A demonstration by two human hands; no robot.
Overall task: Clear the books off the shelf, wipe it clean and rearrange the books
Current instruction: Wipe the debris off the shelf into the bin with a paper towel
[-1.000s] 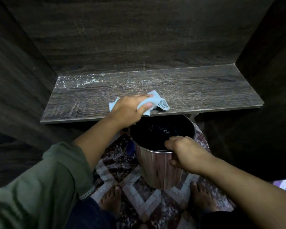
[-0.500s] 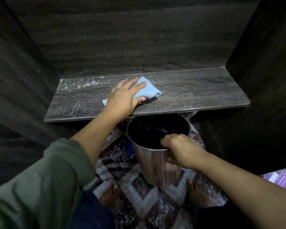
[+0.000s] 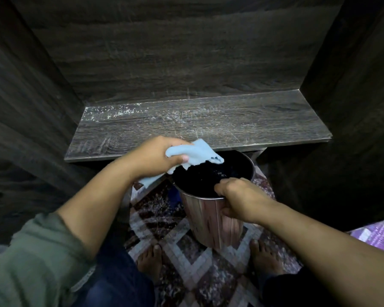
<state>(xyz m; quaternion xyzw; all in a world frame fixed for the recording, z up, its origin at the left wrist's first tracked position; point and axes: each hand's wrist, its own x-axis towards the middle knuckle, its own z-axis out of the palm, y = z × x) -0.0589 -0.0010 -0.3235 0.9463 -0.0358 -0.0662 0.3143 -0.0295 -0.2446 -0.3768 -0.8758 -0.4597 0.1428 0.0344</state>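
Observation:
The dark wood-grain shelf (image 3: 231, 120) holds no books and shows pale dust specks along its back left. My left hand (image 3: 157, 156) grips a light blue cloth (image 3: 200, 151) at the shelf's front edge, with the cloth's end hanging over the mouth of a metal bin (image 3: 208, 218). My right hand (image 3: 237, 200) grips the near rim of the bin, thumb on the outside wall. The bin stands just below the shelf edge and looks dark inside.
Dark wooden side walls (image 3: 24, 107) close in the shelf on both sides, with a back panel behind. A patterned rug (image 3: 186, 251) lies below, with my bare feet (image 3: 151, 260) on it. A purple item (image 3: 377, 235) shows at the right edge.
My left hand pulled the cloth from the middle of the shelf back to its front edge, over the bin. My right hand stays on the bin's rim.

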